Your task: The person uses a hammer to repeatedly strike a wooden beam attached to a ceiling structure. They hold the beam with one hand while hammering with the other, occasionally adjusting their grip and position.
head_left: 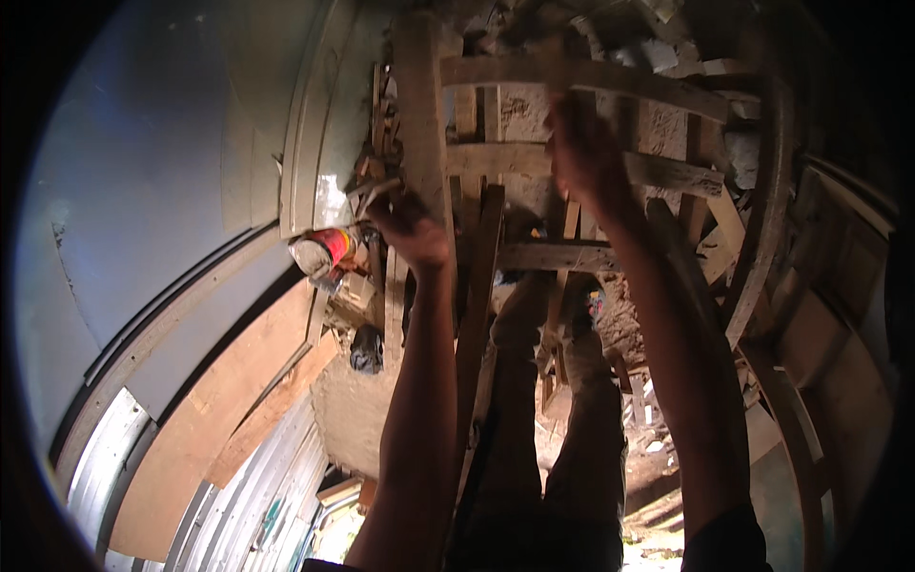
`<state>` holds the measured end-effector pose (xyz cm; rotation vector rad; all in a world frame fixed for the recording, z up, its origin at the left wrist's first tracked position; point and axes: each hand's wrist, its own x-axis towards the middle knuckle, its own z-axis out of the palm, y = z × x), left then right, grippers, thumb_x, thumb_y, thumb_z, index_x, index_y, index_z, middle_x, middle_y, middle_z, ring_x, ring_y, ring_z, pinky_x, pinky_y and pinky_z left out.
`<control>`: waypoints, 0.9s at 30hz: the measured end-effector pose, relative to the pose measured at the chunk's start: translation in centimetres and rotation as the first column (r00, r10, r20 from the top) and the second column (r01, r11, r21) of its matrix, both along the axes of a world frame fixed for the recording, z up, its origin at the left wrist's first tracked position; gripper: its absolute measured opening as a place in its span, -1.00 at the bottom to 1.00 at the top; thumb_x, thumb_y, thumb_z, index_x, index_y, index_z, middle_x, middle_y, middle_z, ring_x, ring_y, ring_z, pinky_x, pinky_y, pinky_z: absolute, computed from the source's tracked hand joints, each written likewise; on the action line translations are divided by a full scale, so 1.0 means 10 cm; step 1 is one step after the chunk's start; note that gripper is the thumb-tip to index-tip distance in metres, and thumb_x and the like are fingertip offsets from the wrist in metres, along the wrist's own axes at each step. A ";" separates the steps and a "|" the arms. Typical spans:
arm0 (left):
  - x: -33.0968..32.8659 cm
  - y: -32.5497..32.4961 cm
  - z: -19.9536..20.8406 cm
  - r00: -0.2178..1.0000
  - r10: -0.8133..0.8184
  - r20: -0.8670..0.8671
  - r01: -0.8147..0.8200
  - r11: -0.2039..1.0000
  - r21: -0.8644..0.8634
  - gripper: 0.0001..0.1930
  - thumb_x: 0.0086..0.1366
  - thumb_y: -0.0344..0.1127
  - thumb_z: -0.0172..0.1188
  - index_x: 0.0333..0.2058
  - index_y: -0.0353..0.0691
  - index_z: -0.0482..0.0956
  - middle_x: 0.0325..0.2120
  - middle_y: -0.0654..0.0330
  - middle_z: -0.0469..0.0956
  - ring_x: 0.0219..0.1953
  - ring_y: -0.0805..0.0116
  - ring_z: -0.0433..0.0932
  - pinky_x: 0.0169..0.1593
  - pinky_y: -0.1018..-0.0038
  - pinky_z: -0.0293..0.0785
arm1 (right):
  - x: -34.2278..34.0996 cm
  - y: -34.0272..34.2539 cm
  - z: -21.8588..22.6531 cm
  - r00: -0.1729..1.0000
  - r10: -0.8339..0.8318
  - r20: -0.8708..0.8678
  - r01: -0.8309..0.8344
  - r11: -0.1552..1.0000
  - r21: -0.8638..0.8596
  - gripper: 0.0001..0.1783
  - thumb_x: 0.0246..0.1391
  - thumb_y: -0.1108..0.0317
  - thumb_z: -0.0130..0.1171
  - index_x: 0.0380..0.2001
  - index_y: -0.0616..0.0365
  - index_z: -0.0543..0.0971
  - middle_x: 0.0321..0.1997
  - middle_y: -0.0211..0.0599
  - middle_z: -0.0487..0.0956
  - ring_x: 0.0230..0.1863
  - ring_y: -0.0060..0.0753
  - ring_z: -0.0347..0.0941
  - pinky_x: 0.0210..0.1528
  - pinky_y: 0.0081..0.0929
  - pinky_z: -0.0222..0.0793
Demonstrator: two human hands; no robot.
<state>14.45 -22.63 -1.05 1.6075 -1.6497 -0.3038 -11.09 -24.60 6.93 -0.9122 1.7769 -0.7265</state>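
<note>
My left hand (412, 229) is closed at the left side of a wooden frame, its fingers around a small pale strip (375, 191) that looks like wood. Farther up, my right hand (583, 157) makes a fist above the frame's crosspieces. From that fist a blurred, brown handle-like thing (555, 76) sticks up; its far end is too dark and smeared to name. The frame has a thick left beam (419, 105) and slats such as this crosspiece (667, 174) running to a curved right side.
Left of my left hand lies a red and yellow can (324, 250) beside wood scraps. Grey-blue panels (143, 162) and a plywood sheet (214, 429) line the left. A curved wooden rail (770, 210) stands at the right. My legs are below the frame, among loose boards and rubble.
</note>
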 end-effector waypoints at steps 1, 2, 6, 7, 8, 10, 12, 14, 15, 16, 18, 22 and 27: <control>-0.22 -0.03 0.12 0.998 0.066 -0.014 -0.065 0.996 0.065 -0.75 0.46 -0.25 -0.16 -0.18 -0.37 0.32 -0.26 -0.07 0.41 -0.23 0.02 0.42 -0.08 0.24 0.33 | 0.01 0.01 0.01 0.997 -0.075 -0.005 0.075 0.996 0.051 -0.71 0.27 0.27 -0.07 -0.10 0.30 0.38 -0.55 0.04 0.51 -0.40 0.03 0.55 -0.38 -0.12 0.42; -0.29 -0.07 0.15 0.997 0.070 0.029 -0.072 0.996 0.051 -0.74 0.46 -0.23 -0.16 -0.17 -0.37 0.31 -0.28 -0.07 0.41 -0.25 0.01 0.42 -0.08 0.22 0.34 | 0.07 0.10 -0.05 0.987 -0.160 -0.007 0.160 0.987 0.029 -0.70 0.28 0.27 -0.06 -0.08 0.30 0.39 -0.54 0.04 0.51 -0.39 0.02 0.54 -0.37 -0.13 0.40; -0.36 -0.11 0.07 0.975 0.066 -0.214 -0.076 0.996 -0.039 -0.69 0.45 -0.17 -0.13 -0.15 -0.38 0.27 -0.33 -0.09 0.41 -0.29 -0.02 0.43 -0.12 0.18 0.35 | 0.34 1.17 -0.70 0.915 0.369 0.166 -0.401 0.882 0.249 -0.49 0.35 0.25 -0.17 0.23 0.39 0.23 -0.48 0.03 0.52 -0.57 -0.08 0.51 -0.35 -0.19 0.48; -0.29 -0.06 0.01 0.991 0.085 -0.108 -0.087 0.996 -0.020 -0.69 0.45 -0.16 -0.13 -0.16 -0.38 0.27 -0.33 -0.08 0.41 -0.29 0.01 0.42 -0.12 0.19 0.35 | 0.30 1.18 -0.73 0.844 0.503 0.188 -0.534 0.752 0.386 -0.46 0.37 0.21 -0.22 0.27 0.35 0.16 -0.47 0.05 0.53 -0.60 -0.10 0.51 -0.39 -0.21 0.50; -0.25 -0.03 0.00 0.995 0.095 -0.004 -0.095 0.995 -0.012 -0.68 0.45 -0.16 -0.13 -0.17 -0.38 0.27 -0.33 -0.07 0.40 -0.28 0.05 0.42 -0.12 0.20 0.34 | 0.23 1.17 -0.71 0.739 0.634 0.229 -0.650 0.582 0.489 -0.42 0.38 0.17 -0.27 0.32 0.32 0.10 -0.46 0.07 0.53 -0.63 -0.12 0.52 -0.43 -0.23 0.53; -0.21 -0.03 -0.02 0.990 0.088 0.108 -0.081 0.995 -0.065 -0.69 0.45 -0.15 -0.13 -0.19 -0.37 0.27 -0.34 -0.06 0.40 -0.29 0.09 0.42 -0.13 0.21 0.34 | 0.14 0.88 -0.44 0.828 0.493 0.267 -0.555 0.656 0.512 -0.46 0.36 0.03 -0.32 0.22 0.18 0.09 -0.56 -0.02 0.51 -0.67 -0.19 0.50 -0.54 -0.25 0.48; -0.24 -0.10 0.07 0.997 0.082 -0.001 -0.082 0.991 -0.104 -0.69 0.45 -0.14 -0.13 -0.20 -0.35 0.27 -0.34 -0.06 0.40 -0.30 0.10 0.41 -0.14 0.22 0.34 | 0.08 0.68 -0.20 0.900 0.379 0.215 -0.435 0.819 0.374 -0.50 0.32 -0.17 -0.33 -0.05 0.05 0.20 -0.73 -0.25 0.45 -0.74 -0.30 0.45 -0.69 -0.29 0.39; -0.27 -0.02 0.20 0.988 0.106 -0.109 -0.111 0.993 -0.043 -0.69 0.45 -0.14 -0.13 -0.21 -0.34 0.26 -0.34 -0.04 0.41 -0.31 0.10 0.41 -0.16 0.23 0.33 | 0.02 0.34 0.02 0.979 0.190 0.074 -0.203 0.931 0.302 -0.35 0.26 -0.32 -0.23 -0.49 0.07 0.42 -0.79 -0.47 0.34 -0.81 -0.53 0.32 -0.74 -0.45 0.27; -0.29 -0.03 0.20 0.989 0.113 -0.099 -0.116 0.993 -0.021 -0.69 0.45 -0.14 -0.14 -0.22 -0.34 0.26 -0.34 -0.04 0.41 -0.31 0.11 0.41 -0.16 0.24 0.33 | -0.02 0.16 0.07 0.987 0.024 0.161 -0.060 0.974 0.220 -0.34 0.26 -0.33 -0.24 -0.48 0.08 0.40 -0.79 -0.52 0.29 -0.82 -0.59 0.28 -0.77 -0.50 0.20; -0.31 -0.04 0.22 0.989 0.114 -0.097 -0.116 0.993 -0.017 -0.69 0.45 -0.14 -0.15 -0.22 -0.34 0.25 -0.35 -0.02 0.41 -0.32 0.13 0.41 -0.18 0.25 0.33 | -0.03 0.01 0.13 0.990 -0.010 0.143 0.013 1.000 -0.016 -0.38 0.29 -0.27 -0.23 -0.51 0.08 0.38 -0.79 -0.52 0.28 -0.85 -0.65 0.20 -0.81 -0.54 0.10; -0.43 -0.08 0.27 0.989 0.100 -0.106 -0.101 0.995 -0.009 -0.70 0.46 -0.14 -0.18 -0.23 -0.33 0.25 -0.37 0.01 0.42 -0.34 0.16 0.41 -0.21 0.27 0.34 | 0.02 0.11 -0.12 0.986 -0.082 -0.143 0.054 0.980 -0.190 -0.41 0.31 -0.20 -0.21 -0.42 0.14 0.42 -0.66 -0.35 0.37 -0.67 -0.53 0.36 -0.68 -0.45 0.25; -0.50 -0.07 0.33 0.962 0.203 -0.183 -0.177 0.973 0.147 -0.70 0.46 -0.16 -0.17 -0.22 -0.36 0.25 -0.40 -0.01 0.42 -0.38 0.21 0.40 -0.24 0.29 0.35 | 0.53 1.34 -0.69 0.977 0.169 -0.133 -0.138 0.966 0.217 -0.41 0.29 -0.17 -0.13 -0.23 0.23 0.50 -0.34 -0.02 0.53 -0.25 -0.24 0.53 -0.36 -0.29 0.46; -0.45 -0.05 0.39 0.948 0.260 -0.182 -0.212 0.946 0.245 -0.71 0.44 -0.23 -0.15 -0.17 -0.42 0.31 -0.31 -0.12 0.34 -0.28 -0.03 0.37 -0.12 0.16 0.30 | -0.01 0.52 -0.11 0.956 0.240 0.169 -0.293 0.806 0.514 -0.41 0.26 -0.20 -0.16 -0.30 0.20 0.47 -0.65 -0.27 0.45 -0.66 -0.35 0.46 -0.63 -0.38 0.39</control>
